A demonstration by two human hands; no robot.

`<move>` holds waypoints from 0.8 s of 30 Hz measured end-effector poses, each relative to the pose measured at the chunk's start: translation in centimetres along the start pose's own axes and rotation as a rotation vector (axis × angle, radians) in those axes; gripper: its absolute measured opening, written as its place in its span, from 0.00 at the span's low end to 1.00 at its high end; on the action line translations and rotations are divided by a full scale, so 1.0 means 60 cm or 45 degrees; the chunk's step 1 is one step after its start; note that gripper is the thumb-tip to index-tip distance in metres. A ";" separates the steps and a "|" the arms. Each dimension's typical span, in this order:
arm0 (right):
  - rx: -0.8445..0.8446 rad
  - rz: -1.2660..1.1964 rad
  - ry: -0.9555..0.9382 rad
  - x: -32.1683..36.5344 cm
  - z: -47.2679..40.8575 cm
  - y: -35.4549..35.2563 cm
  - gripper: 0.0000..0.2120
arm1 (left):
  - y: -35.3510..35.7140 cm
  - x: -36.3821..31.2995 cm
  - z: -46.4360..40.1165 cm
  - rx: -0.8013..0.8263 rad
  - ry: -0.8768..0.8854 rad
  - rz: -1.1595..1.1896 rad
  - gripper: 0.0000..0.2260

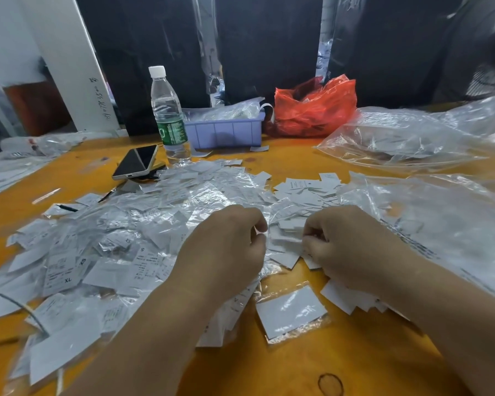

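Pinching, fingers curled: left hand [226,247] nips one small white printed label [258,230] by its edge. Right hand [343,244] pinches into the loose heap of white labels [286,238] between both hands, mid orange wooden table [297,367]. Labels judged feather-light, limp and slippery among clear sleeves; best taken by a corner. Readable on the left heap: XL, XS, S. The green wrap on the clear plastic water bottle [166,110] is illegible.

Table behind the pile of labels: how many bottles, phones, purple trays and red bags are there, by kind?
Bottle: 1
Phone: 1 (the dark item beneath it is unclear)
Purple tray: 1
Red bag: 1
Total: 4
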State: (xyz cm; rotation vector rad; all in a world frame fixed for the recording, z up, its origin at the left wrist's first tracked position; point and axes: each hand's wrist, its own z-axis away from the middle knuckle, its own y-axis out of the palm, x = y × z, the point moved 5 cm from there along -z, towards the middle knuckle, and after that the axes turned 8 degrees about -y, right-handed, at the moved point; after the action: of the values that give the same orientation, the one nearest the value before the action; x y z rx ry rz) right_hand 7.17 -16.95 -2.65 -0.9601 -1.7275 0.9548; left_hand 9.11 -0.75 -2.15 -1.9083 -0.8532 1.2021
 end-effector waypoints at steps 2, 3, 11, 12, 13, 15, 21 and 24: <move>-0.123 -0.153 -0.020 -0.001 -0.003 -0.007 0.10 | 0.002 -0.003 -0.001 0.026 -0.007 0.084 0.06; -0.170 -0.260 -0.018 -0.002 -0.005 -0.011 0.09 | 0.004 -0.004 -0.002 0.049 -0.023 0.138 0.06; -0.016 -1.333 0.247 0.005 -0.005 -0.001 0.06 | 0.016 0.001 -0.003 0.278 -0.251 0.764 0.05; 0.012 -1.386 0.271 0.007 -0.004 0.001 0.06 | 0.016 0.000 -0.002 0.305 -0.256 0.829 0.04; 0.040 -1.431 0.288 0.008 -0.002 0.003 0.06 | 0.015 -0.001 -0.001 0.313 -0.259 0.881 0.05; 0.085 -1.518 0.312 0.011 -0.001 0.006 0.05 | 0.010 0.000 0.001 0.284 -0.273 0.973 0.06; 0.198 -1.886 0.356 0.010 -0.005 0.010 0.18 | 0.004 0.005 -0.003 0.200 -0.297 1.064 0.08; 0.173 -1.833 0.357 0.008 -0.006 0.011 0.18 | 0.005 0.005 -0.001 0.176 -0.277 1.002 0.07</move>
State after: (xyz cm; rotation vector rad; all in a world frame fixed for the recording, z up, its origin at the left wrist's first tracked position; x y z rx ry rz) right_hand 7.50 -16.21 -2.96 0.3336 -1.5386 -0.0418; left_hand 9.30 -0.67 -2.51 -2.0817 -0.0756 1.8905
